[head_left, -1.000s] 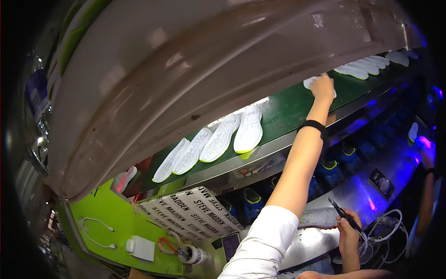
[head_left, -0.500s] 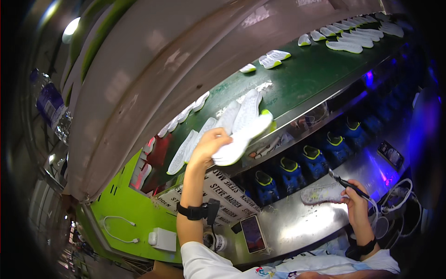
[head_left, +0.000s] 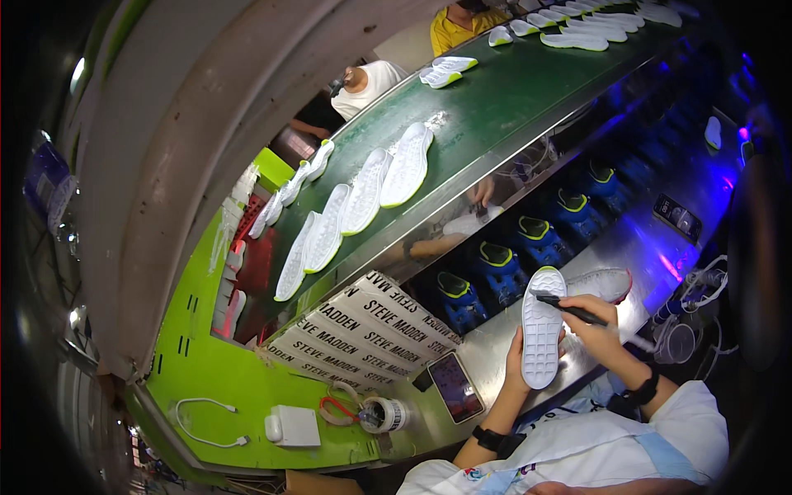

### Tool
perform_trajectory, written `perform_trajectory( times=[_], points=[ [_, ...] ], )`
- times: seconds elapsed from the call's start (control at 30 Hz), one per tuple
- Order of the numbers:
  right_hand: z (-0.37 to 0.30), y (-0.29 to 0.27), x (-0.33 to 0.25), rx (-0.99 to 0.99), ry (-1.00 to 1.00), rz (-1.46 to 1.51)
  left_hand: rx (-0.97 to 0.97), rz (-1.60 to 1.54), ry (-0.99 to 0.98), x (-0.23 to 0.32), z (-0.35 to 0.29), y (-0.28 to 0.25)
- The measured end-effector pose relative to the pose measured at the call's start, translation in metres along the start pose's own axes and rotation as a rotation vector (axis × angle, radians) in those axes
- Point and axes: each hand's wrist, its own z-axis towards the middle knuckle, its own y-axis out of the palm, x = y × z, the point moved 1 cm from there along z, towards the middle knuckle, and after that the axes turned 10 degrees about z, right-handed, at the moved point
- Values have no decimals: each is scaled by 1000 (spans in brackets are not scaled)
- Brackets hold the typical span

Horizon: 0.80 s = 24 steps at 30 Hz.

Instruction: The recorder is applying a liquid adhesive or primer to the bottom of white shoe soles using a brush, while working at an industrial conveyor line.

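Green belt (head_left: 487, 103) carries rows of pale soles (head_left: 407, 165). Metal table (head_left: 421, 425) below; box (head_left: 363, 330) at left bears bold black lettering. Blue shoes (head_left: 540, 239) line far edge. White sole (head_left: 542, 346), clamped in left hand (head_left: 516, 363) above table, partly blocks grey sole (head_left: 601, 285). Right hand (head_left: 596, 323) grips black pen-like tool (head_left: 577, 309).

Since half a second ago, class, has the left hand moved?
Yes: the left hand has moved rightward and down the picture, from beyond the patterned box to its right.
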Motion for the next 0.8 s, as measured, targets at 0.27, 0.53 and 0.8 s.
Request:
perform_trajectory(
  times=[0.27,0.53,0.8],
  points=[
    [-17,21,-13,-427,113,106,251,-46,160,13,3,3],
    [4,19,-40,-948,104,152,-94,38,84,63,9,21],
    [24,3,-48,-1047,-44,-117,-86,726,-493,81,36,51]
  ],
)
